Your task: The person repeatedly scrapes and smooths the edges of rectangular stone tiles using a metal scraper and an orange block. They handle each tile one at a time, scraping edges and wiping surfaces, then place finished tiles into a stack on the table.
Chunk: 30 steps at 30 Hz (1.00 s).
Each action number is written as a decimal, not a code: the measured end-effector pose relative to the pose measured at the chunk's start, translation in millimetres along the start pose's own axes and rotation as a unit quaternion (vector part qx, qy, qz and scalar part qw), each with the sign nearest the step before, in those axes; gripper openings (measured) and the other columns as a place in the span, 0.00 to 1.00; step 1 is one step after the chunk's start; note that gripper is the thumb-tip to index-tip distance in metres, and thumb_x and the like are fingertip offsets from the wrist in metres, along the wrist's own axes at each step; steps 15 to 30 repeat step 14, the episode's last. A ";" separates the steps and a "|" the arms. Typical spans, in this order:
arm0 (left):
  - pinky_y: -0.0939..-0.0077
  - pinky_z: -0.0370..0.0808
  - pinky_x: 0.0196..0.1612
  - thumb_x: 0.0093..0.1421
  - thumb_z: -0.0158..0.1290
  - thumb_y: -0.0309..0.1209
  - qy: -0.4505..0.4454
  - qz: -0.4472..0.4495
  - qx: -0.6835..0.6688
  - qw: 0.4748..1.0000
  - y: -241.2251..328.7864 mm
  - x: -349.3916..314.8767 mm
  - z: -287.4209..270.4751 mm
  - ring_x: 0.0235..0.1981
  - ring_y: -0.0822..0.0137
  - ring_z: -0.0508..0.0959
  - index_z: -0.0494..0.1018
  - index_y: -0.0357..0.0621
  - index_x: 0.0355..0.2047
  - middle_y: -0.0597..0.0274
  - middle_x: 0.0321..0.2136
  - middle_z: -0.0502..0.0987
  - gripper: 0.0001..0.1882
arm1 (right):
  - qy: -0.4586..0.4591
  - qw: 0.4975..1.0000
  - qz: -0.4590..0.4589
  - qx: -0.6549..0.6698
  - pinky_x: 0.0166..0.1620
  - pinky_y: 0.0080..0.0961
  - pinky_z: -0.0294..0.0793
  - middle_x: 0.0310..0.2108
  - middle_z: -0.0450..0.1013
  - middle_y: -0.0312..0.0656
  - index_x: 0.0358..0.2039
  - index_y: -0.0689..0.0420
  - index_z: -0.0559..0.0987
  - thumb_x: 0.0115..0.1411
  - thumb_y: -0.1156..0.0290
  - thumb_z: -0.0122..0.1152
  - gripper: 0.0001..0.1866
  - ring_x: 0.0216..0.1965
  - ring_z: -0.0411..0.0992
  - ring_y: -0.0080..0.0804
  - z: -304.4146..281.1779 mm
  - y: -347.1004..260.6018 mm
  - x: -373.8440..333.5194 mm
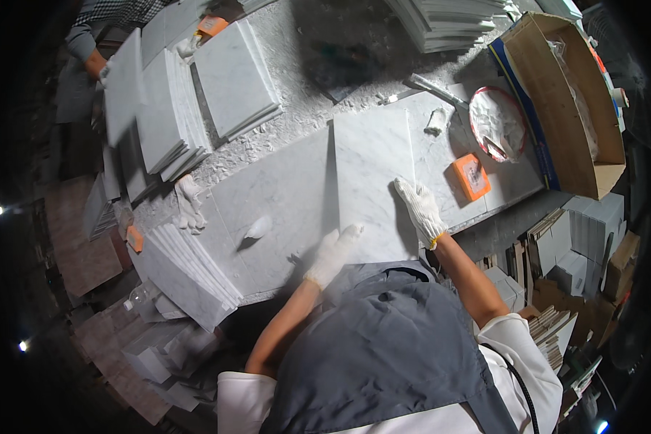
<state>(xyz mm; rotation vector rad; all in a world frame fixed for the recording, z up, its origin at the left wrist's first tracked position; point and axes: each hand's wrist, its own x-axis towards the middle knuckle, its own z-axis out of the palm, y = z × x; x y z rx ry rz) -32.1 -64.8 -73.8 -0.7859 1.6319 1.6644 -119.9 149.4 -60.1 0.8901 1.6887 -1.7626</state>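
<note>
A rectangular white marble tile with grey veins [372, 159] lies lengthwise in front of me, slightly raised, casting a shadow along its left side. My left hand [333, 254], in a white knit glove, grips its near left edge, fingertips on the top face. On the right edge, my right hand [421, 210], gloved the same way, clasps the tile with fingers pointing away from me; its thumb is hard to make out. Right of this hand lies an orange block-shaped tool [471, 177]. A crumpled white scrap [257, 227] rests on the pale slab surface [282, 188] left of the tile.
Marble tiles stand stacked at the upper left [231, 76], lower left [188, 271] and top right [448, 25]. A red-rimmed bag or basin [498, 123] sits beside an open cardboard box [564, 94]. Another person's arm [94, 64] reaches in at upper left. White dust covers the far table.
</note>
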 end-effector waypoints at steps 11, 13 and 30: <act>0.73 0.73 0.53 0.65 0.55 0.63 0.024 -0.056 0.313 0.948 16.6 0.0 9.3 0.42 0.69 0.78 0.78 0.38 0.52 0.57 0.38 0.81 0.37 | 0.183 0.952 -0.229 -0.092 0.43 0.26 0.79 0.34 0.81 0.39 0.49 0.56 0.80 0.67 0.61 0.68 0.16 0.32 0.78 0.30 -118.5 -9.6 -11.4; 0.72 0.73 0.56 0.63 0.54 0.66 0.026 -0.079 0.324 0.942 14.5 4.1 13.2 0.45 0.66 0.80 0.77 0.39 0.57 0.55 0.42 0.82 0.41 | 0.318 0.891 -0.302 -0.119 0.46 0.23 0.79 0.40 0.80 0.41 0.52 0.57 0.78 0.66 0.63 0.70 0.18 0.39 0.77 0.25 -151.7 1.1 2.4; 0.72 0.74 0.58 0.62 0.54 0.67 0.027 -0.092 0.333 0.938 13.5 5.8 10.5 0.46 0.65 0.80 0.76 0.40 0.59 0.53 0.44 0.83 0.43 | 0.363 0.828 -0.383 -0.190 0.44 0.16 0.78 0.42 0.79 0.39 0.55 0.54 0.77 0.67 0.65 0.70 0.19 0.39 0.77 0.21 -169.4 5.6 11.7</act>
